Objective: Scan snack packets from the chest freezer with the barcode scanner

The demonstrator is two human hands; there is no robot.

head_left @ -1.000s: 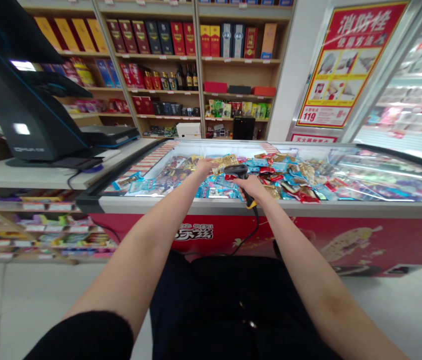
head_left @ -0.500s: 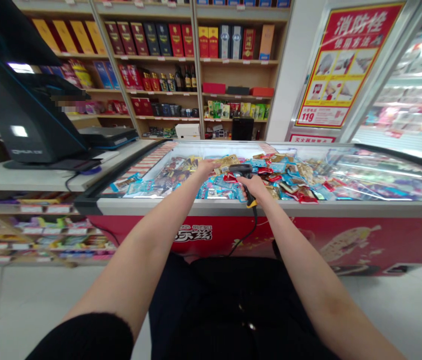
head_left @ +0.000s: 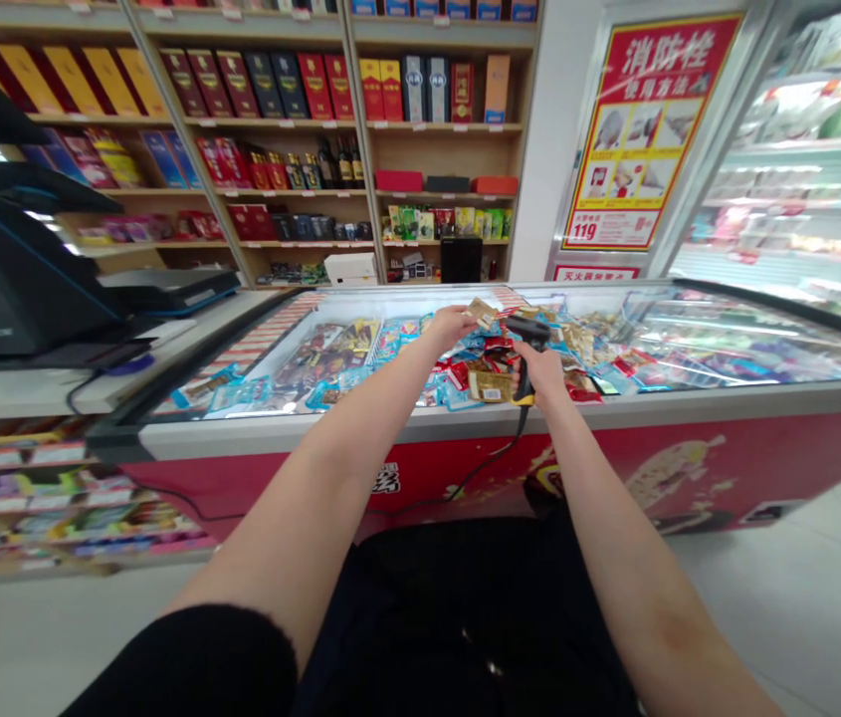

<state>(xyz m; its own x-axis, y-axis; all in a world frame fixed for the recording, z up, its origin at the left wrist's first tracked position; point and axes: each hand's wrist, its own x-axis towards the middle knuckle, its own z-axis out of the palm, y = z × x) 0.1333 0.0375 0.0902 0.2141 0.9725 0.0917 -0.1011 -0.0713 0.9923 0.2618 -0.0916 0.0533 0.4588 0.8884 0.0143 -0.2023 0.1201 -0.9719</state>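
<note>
My left hand (head_left: pixel 451 325) reaches into the open chest freezer (head_left: pixel 390 428) and pinches a small tan packet (head_left: pixel 481 313), lifted above the heap. My right hand (head_left: pixel 539 371) is closed round the handle of a black barcode scanner (head_left: pixel 528 339) with a yellow base. Its head sits just right of the packet, and its black cable (head_left: pixel 465 485) hangs down the freezer's red front. Under both hands lie several blue, red and gold wrapped ice-cream packets (head_left: pixel 480 383).
A black till screen (head_left: pixel 9 279) stands on the white counter (head_left: pixel 32 388) at the left. Shelves of boxed goods and bottles (head_left: pixel 330 149) line the back wall. A red poster (head_left: pixel 644 129) and a glass-fronted fridge (head_left: pixel 800 169) stand at the right. Sliding glass (head_left: pixel 734 344) covers the freezer's right half.
My left hand has lifted a tan packet out of the heap. The scanner in my right hand has tipped upright beside it. The view has shifted left and down.
</note>
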